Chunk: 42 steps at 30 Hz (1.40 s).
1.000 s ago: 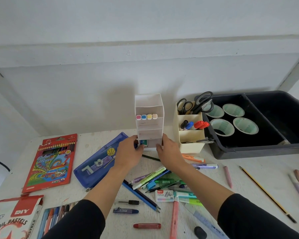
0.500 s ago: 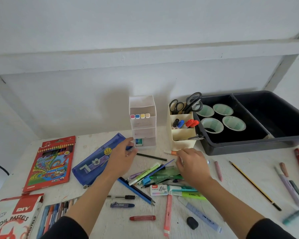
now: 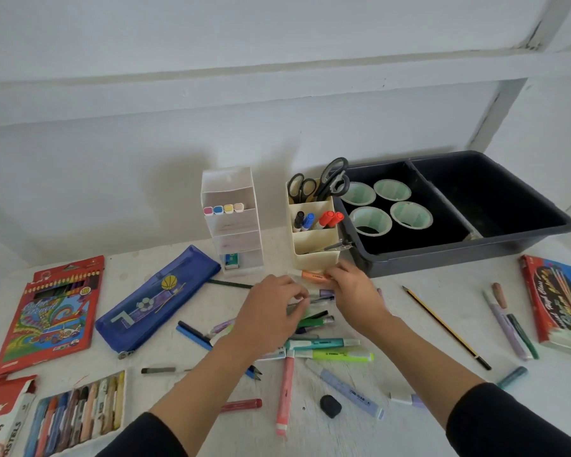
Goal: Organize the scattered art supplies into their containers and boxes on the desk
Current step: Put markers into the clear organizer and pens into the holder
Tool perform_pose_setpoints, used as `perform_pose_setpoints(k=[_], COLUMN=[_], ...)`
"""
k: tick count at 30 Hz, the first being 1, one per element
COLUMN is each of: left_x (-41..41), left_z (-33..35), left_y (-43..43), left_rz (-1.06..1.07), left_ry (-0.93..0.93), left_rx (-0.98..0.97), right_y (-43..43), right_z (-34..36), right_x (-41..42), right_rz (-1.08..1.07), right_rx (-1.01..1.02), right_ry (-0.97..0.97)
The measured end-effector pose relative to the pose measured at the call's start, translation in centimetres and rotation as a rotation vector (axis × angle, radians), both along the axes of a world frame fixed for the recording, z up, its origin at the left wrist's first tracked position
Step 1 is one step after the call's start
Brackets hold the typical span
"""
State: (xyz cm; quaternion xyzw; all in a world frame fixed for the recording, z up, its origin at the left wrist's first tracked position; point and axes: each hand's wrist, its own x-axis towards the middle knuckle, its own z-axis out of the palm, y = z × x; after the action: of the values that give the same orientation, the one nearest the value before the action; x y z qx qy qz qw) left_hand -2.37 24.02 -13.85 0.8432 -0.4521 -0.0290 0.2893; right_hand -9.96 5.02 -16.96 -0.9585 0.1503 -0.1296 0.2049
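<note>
Pens (image 3: 314,321) and markers lie in a loose heap at the middle of the worktop (image 3: 557,400), just near of the two holders. An orange marker (image 3: 314,276) lies flat at the far edge of the heap, right against the foot of the cream holder (image 3: 314,245). The right hand (image 3: 356,291) has its fingers bent, with the tips pinching that marker's right end. The left hand (image 3: 271,311) is over the heap with its fingers curled. Blur hides whether they grip a pen.

Scissors (image 3: 333,176) and a few markers stand in the cream holder. Left of it is a tall white organiser (image 3: 241,239) with four marker caps in its upper shelf. To the right sits a black tray (image 3: 459,250) with four cups (image 3: 371,221) in its left half.

Near of the heap lie a pink marker (image 3: 285,390), a ruler (image 3: 346,389), a black eraser (image 3: 330,405) and a red crayon (image 3: 241,405). A pencil (image 3: 442,324) lies slantwise to the right, well apart from a red box (image 3: 554,301) at the right edge. On the left are a blue pencil case (image 3: 155,301), a pencil box (image 3: 53,311) and open pastels (image 3: 80,407).
</note>
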Motion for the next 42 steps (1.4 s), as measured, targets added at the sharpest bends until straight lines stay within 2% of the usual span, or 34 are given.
perform_pose_setpoints(k=[3,9,18,21,24,31,36,42], left_x=[-0.9,-0.8,-1.1,-0.8,-0.9,-0.4,0.7,1.6], left_z=[-0.2,-1.4,-2.0,-2.1,-1.5,1.3,4.1,6.8], left_y=[-2.3,-4.1,-8.4,-8.9,-8.5,-4.2,0.7,6.8], left_rz=[0.028,-0.009,-0.145,-0.161,-0.171,-0.133,-0.017,0.182], left_ry=[-0.125,-0.110,-0.153,-0.132,-0.132,-0.094,-0.060,0.076], left_rx=[0.092,0.135,0.245,0.176,0.101,-0.108,-0.197,-0.421], right_y=[-0.3,-3.2,-5.2,-4.5,-3.8,-2.1,0.9,5.1], right_z=[-0.6,-0.5,0.7,1.3,2.1,5.1,7.6,8.8], right_x=[-1.9,-6.4,-8.6,-8.9,-9.0,-7.1,-4.2,0.3], right_rz=[0.034,-0.017,-0.035,0.032,0.150,0.208,0.285,0.260], right_rx=[-0.023,-0.110,-0.001,0.031,-0.063,-0.082,0.081,0.257], right_ry=[-0.087,-0.096,-0.282,-0.337,-0.335,-0.407,-0.436,-0.419])
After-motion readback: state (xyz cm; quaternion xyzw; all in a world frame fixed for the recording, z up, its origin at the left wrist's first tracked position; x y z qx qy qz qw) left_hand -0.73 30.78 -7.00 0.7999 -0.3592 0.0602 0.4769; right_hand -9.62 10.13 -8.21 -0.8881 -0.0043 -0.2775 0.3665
